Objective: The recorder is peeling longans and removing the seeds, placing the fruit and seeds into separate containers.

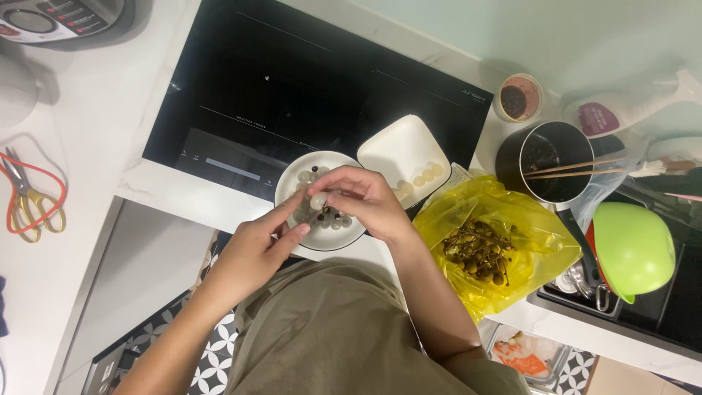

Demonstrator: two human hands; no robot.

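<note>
Both hands meet over a round white bowl [292, 183] at the table's [95, 132] front edge. The left hand [256, 252] and the right hand [362, 197] pinch one pale peeled fruit [318, 201] between their fingertips, just above the bowl's peeled fruit and dark seeds. A square white dish [402, 150] with more fruit stands beside it; a yellow bag [490, 249] of stems lies to the right.

A yellow bag [512, 219], a lime-green bowl [632, 249], a white round bowl [292, 183] and a black-and-white patterned floor [216, 358].
</note>
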